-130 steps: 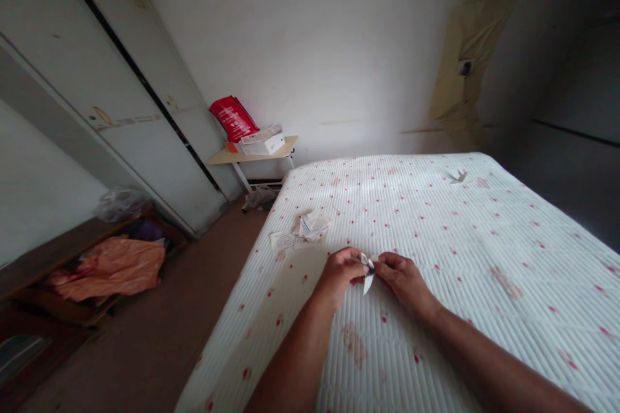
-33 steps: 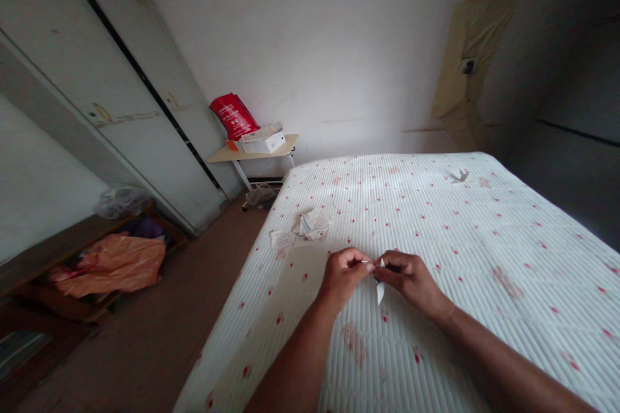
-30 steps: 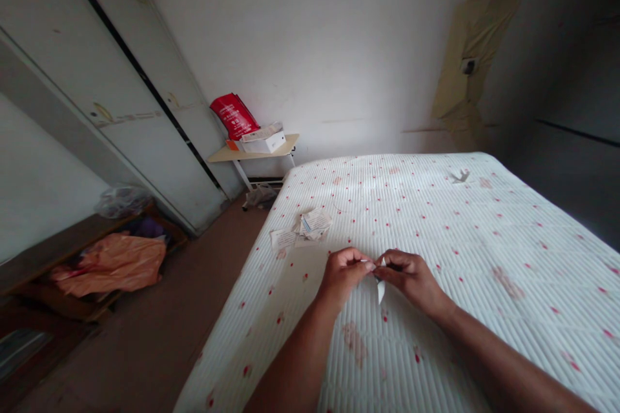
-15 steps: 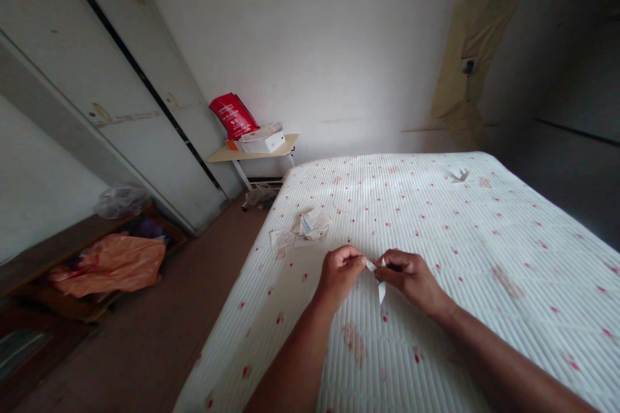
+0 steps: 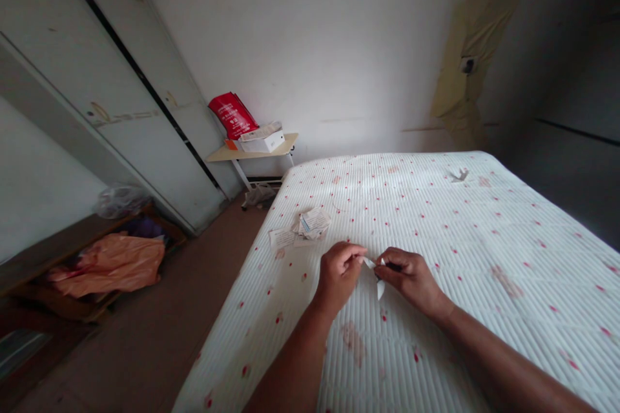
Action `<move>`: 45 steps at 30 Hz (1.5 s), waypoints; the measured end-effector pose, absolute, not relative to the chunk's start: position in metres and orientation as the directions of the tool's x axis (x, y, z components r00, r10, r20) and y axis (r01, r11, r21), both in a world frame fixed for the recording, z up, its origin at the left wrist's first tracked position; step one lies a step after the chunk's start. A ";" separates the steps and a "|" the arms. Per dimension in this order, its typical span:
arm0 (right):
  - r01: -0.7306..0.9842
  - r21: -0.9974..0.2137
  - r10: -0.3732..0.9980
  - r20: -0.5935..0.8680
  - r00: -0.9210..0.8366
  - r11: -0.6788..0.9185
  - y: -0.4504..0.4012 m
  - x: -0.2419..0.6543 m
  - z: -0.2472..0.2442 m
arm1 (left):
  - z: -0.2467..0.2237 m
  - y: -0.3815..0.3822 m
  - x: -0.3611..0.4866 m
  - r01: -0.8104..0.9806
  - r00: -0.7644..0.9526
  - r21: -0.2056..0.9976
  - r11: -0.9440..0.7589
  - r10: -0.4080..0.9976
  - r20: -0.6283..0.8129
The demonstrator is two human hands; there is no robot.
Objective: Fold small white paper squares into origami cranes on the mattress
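A small folded piece of paper [image 5: 381, 289] is between my two hands, above the bed [image 5: 411, 335] with its white, red-dotted cover. My left hand [image 5: 338, 273] pinches the paper's pointed left tip between thumb and index finger. From the right, my right hand [image 5: 409, 275] grips the body of the paper, and one pointed flap hangs below its fingers. Beyond my left hand lies a pile of cut printed papers [image 5: 314, 223]. A folded paper piece [image 5: 460, 175] rests near the bed's far edge.
A small table [image 5: 217, 155] behind the bed's left corner bears a red bag [image 5: 233, 115] and a white box [image 5: 264, 142]. At the left, an orange cloth or bag [image 5: 113, 264] lies on a wooden shelf below a cabinet [image 5: 126, 77].
My left hand has shifted slightly left and up, its index finger now straighter over the paper's tip. The hanging flap has moved up a little.
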State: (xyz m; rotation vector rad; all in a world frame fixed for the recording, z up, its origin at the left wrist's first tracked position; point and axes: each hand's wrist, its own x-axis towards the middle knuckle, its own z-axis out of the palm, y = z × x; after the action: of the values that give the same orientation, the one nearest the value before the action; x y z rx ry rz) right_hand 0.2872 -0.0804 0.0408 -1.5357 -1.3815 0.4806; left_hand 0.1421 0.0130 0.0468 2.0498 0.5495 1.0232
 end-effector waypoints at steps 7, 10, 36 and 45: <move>0.461 -0.881 0.916 0.270 0.297 0.111 -0.080 0.287 0.040 | 0.047 0.016 0.137 0.159 0.615 0.377 -0.913 0.390 0.685; 0.455 -0.883 0.913 0.274 0.302 0.115 -0.080 0.286 0.041 | 0.050 0.015 0.137 0.204 0.628 0.281 -0.938 0.345 0.698; 0.604 -0.777 0.863 0.418 0.283 0.177 -0.081 0.285 0.044 | 0.046 0.013 0.144 0.114 0.570 0.709 -0.696 0.630 0.527; 0.677 -0.714 0.856 0.452 0.251 0.179 -0.082 0.284 0.045 | 0.050 0.010 0.139 0.111 0.608 0.567 -0.816 0.508 0.611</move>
State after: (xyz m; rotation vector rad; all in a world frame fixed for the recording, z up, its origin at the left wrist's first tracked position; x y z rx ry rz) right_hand 0.2845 -0.0816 0.0450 -1.5511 -1.4801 0.2310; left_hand 0.1394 0.0098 0.0495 2.3548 0.4895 1.1058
